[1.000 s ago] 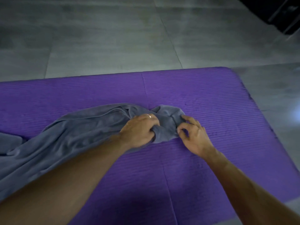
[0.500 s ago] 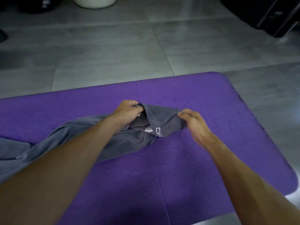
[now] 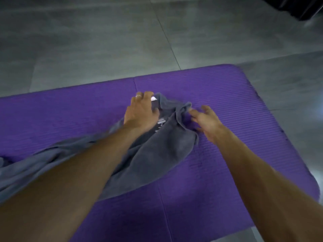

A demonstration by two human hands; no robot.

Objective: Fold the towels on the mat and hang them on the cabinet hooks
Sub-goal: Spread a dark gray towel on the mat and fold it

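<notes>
The left forearm is covering a long stretch of the grey towel (image 3: 162, 154), and the towel's far-left end is running out of the picture, so its full length is not showing. White lettering on the cloth is peeking out beside the left wrist, too blurred and too covered to read. A dark object in the top right corner is being cut off by the edge and cannot be identified.

Half a second ago both hands were holding the towel's right end stretched between them, lifted off the mat; now that end is lying slack and crumpled on the purple mat (image 3: 244, 109). The left hand (image 3: 141, 112) is pressing down on the cloth with fingers spread fairly straight, a ring showing on one finger, and a small white tag is sitting just beside its fingertips. The right hand (image 3: 206, 119) is no longer pinching: its fingers are relaxed and apart, the fingertips just touching the bunched corner of the towel. Neither grip is closing round anything.

The towel is lying diagonally across the mat, under the left hand and immediately left of the right hand.
</notes>
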